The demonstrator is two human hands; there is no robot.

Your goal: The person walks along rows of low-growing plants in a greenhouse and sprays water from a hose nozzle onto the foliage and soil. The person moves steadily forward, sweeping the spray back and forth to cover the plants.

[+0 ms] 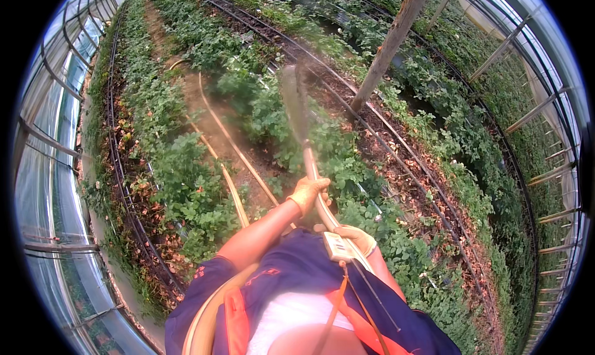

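Observation:
Both my hands are closed around a pale, pole-like wand (311,162) that points away from me over the plants. My left hand (309,194), in a light glove, grips it farther forward. Nearer my body, my right hand (358,238), also gloved, holds the rear part. At the wand's far end is a brownish, blurred streak (294,101); whether it is a head or spray cannot be told. A small pale box with an antenna (338,246) hangs on an orange cord beside my right hand. A yellowish hose (209,315) runs along my left side.
Leafy rows of plants (195,192) flank a narrow soil path (195,92), where yellowish hoses (232,146) lie. A wooden post (388,48) leans ahead to the right. Dark pipes (395,150) run along the beds. Clear plastic greenhouse film (51,183) on frames stands at left.

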